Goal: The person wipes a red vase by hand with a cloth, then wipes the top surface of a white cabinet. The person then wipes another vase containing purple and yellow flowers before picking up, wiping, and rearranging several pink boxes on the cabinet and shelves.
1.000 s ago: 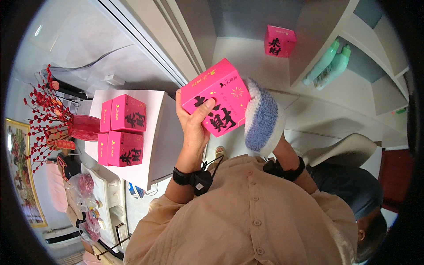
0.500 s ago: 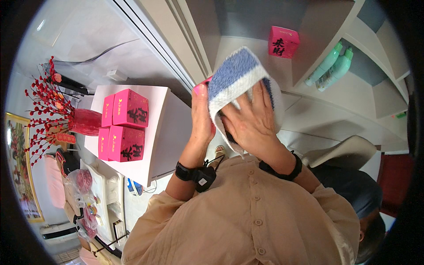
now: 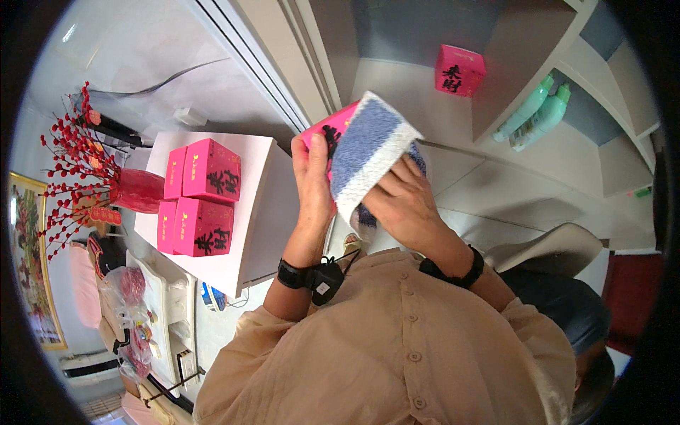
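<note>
My left hand is closed on a bright pink box with dark brush lettering, its thumb along the near side. A blue and white striped towel drapes over much of that box and hides its right part. Bunched in the towel's folds, my right hand grips the cloth against the box, its fingertips partly covered. Both are held up in front of my chest.
Several matching pink boxes stand on a white cabinet at left, beside a red vase of berry branches. Another pink box sits on the shelf ahead. Green bottles occupy a compartment at right, above a pale chair.
The towel has slid down and folded over to the right, so more of the pink box shows. My right hand has moved slightly lower; the left has shifted a little left.
</note>
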`<action>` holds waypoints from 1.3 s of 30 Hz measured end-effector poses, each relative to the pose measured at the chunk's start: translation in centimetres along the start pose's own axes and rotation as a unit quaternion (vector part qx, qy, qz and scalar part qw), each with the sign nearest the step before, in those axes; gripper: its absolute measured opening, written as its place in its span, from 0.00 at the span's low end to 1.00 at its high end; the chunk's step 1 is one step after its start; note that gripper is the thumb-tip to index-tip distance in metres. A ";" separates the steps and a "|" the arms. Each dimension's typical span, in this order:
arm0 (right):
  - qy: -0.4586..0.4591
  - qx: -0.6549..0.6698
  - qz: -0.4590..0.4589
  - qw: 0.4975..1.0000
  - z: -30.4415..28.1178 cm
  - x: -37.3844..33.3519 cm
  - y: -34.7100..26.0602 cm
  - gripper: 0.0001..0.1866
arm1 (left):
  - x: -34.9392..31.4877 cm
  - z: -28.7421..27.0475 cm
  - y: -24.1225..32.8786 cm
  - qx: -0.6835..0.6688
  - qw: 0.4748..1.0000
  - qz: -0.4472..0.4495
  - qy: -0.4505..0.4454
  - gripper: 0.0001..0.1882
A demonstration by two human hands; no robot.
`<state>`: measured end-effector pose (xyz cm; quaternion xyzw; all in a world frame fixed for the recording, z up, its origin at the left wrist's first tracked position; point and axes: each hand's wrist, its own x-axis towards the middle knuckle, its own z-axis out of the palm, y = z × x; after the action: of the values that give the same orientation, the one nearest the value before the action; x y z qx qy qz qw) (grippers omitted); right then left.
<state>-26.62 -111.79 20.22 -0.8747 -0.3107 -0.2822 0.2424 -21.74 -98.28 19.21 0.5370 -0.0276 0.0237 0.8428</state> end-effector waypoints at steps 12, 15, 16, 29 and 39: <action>0.099 0.471 0.313 0.819 1.2 -3.8 5.4 0.11 | -0.4 0.6 0.2 -0.173 0.977 -0.120 -0.035 0.21; 0.095 0.312 0.295 0.898 1.6 -3.8 5.2 0.23 | 0.0 1.3 0.9 -0.205 0.972 -0.115 -0.012 0.22; 0.073 0.291 0.305 0.904 1.1 -3.3 4.6 0.29 | 0.0 1.3 1.1 -0.233 0.967 -0.107 -0.004 0.23; 0.253 0.591 0.402 0.652 3.3 -3.0 1.0 0.22 | -0.7 4.5 -2.0 -0.254 0.956 -0.138 0.050 0.32; 0.237 0.519 0.395 0.720 4.0 -3.1 1.8 0.26 | -0.4 4.4 -2.2 -0.290 0.943 -0.156 0.049 0.32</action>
<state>-26.03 -111.89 14.86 -0.5600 0.0330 -0.1537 0.8134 -22.06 -103.17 19.09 0.2655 0.0918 -0.0906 0.9555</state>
